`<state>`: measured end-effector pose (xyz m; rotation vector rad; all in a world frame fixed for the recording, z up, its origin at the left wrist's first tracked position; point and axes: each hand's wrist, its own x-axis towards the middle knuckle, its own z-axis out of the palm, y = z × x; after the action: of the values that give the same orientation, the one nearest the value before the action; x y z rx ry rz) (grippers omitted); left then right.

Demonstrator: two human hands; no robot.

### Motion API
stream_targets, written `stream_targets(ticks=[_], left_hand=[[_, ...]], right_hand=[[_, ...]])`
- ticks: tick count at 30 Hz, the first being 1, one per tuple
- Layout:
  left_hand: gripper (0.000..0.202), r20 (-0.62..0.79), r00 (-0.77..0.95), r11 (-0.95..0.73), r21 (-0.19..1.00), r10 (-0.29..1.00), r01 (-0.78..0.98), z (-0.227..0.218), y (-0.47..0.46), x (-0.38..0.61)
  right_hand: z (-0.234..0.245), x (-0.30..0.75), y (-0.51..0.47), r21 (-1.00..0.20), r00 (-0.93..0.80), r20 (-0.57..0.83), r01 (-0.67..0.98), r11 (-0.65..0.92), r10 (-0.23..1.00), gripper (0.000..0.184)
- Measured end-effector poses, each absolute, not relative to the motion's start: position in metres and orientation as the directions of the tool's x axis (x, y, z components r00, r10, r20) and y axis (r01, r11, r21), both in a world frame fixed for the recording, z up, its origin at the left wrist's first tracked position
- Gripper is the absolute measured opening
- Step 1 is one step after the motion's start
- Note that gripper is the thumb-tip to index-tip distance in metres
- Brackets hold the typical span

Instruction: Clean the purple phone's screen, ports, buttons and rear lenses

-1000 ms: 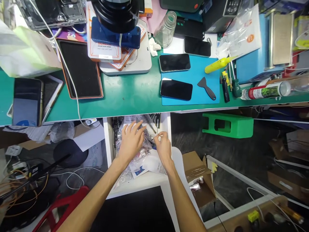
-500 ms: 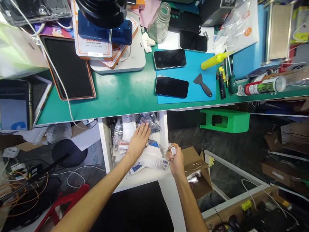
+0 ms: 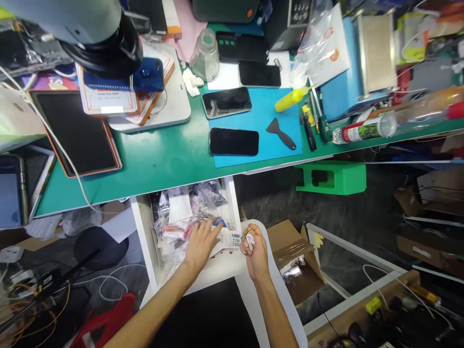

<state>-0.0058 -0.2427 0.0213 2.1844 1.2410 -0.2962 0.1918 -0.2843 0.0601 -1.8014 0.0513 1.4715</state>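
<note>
A white drawer (image 3: 143, 237) stands pulled out below the green bench (image 3: 159, 154), stuffed with small plastic packets (image 3: 181, 217) and white labelled pouches. My left hand (image 3: 201, 241) lies flat on the packets near the drawer's front, fingers stretched out. My right hand (image 3: 253, 246) is curled just outside the drawer's right wall, pinching a small white item (image 3: 250, 239) that I cannot name.
On the blue mat (image 3: 275, 121) lie two dark phones (image 3: 234, 141), a black scraper (image 3: 281, 134) and a yellow bottle (image 3: 290, 99). A tablet (image 3: 78, 130) and a white cable lie left. An open cardboard box (image 3: 293, 256) and green stool (image 3: 331, 176) sit below right.
My right hand has left the drawer holding the small white item and now stays beside its right wall. My left hand slid toward the drawer's front. The view shifted right.
</note>
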Motion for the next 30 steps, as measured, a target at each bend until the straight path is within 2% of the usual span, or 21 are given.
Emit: stream_targets(ticks=[5, 9, 10, 13, 14, 18, 22, 25, 30], left_hand=[[0.025, -0.429, 0.428, -0.308, 0.321, 0.796, 0.896, 0.016, -0.197, -0.017], [0.018, -0.331, 0.395, -0.280, 0.344, 0.857, 0.896, 0.017, -0.192, -0.006], [0.020, -0.303, 0.415, -0.295, 0.372, 0.858, 0.880, 0.017, -0.197, 0.000], [0.054, -0.227, 0.525, -0.373, 0.483, 0.820, 0.792, 0.012, -0.217, 0.016], [0.059, -0.216, 0.528, -0.372, 0.499, 0.821, 0.782, 0.008, -0.222, 0.018], [0.057, -0.234, 0.411, -0.251, 0.504, 0.881, 0.826, -0.012, -0.216, 0.013], [0.055, -0.256, 0.351, -0.156, 0.564, 0.901, 0.811, -0.018, -0.187, 0.017], [0.055, -0.273, 0.309, -0.080, 0.618, 0.911, 0.782, -0.001, -0.180, 0.029], [0.049, -0.382, 0.305, 0.088, 0.736, 0.873, 0.671, 0.056, -0.208, 0.034]], right_hand=[[0.074, 0.200, -0.290, -0.576, 0.383, -0.815, -0.461, -0.675, 0.434, 0.032], [0.079, 0.211, -0.292, -0.560, 0.377, -0.826, -0.472, -0.680, 0.419, 0.035], [0.080, 0.214, -0.291, -0.549, 0.370, -0.834, -0.478, -0.686, 0.410, 0.036], [0.080, 0.224, -0.287, -0.516, 0.356, -0.854, -0.493, -0.700, 0.379, 0.036], [0.080, 0.227, -0.285, -0.507, 0.353, -0.860, -0.497, -0.704, 0.369, 0.035], [0.080, 0.239, -0.275, -0.469, 0.329, -0.881, -0.509, -0.722, 0.340, 0.035], [0.089, 0.254, -0.265, -0.440, 0.300, -0.896, -0.512, -0.737, 0.327, 0.034], [0.101, 0.265, -0.258, -0.443, 0.278, -0.896, -0.503, -0.743, 0.346, 0.034], [0.120, 0.254, -0.239, -0.465, 0.190, -0.884, -0.450, -0.763, 0.427, 0.034]])
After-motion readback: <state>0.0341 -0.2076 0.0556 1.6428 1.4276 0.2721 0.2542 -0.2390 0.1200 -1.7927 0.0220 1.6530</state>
